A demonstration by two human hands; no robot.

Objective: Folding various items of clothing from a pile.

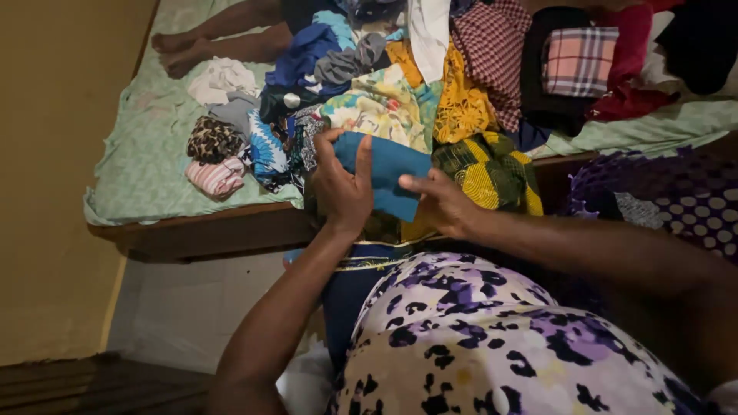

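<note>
Strewn across the bed (138,184), on its pale green sheet, lies a heap of mixed clothes (400,84). Above its near edge, the left hand (340,188) and right hand (440,204) each have their grip clamped on a folded blue cloth (388,173).

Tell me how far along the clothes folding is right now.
Done: a folded plaid cloth sits apart on dark garments. In hand: the left hand and right hand hold a blue cloth, partly folded. Left: a loose, mixed heap of clothes on the bed.
</note>
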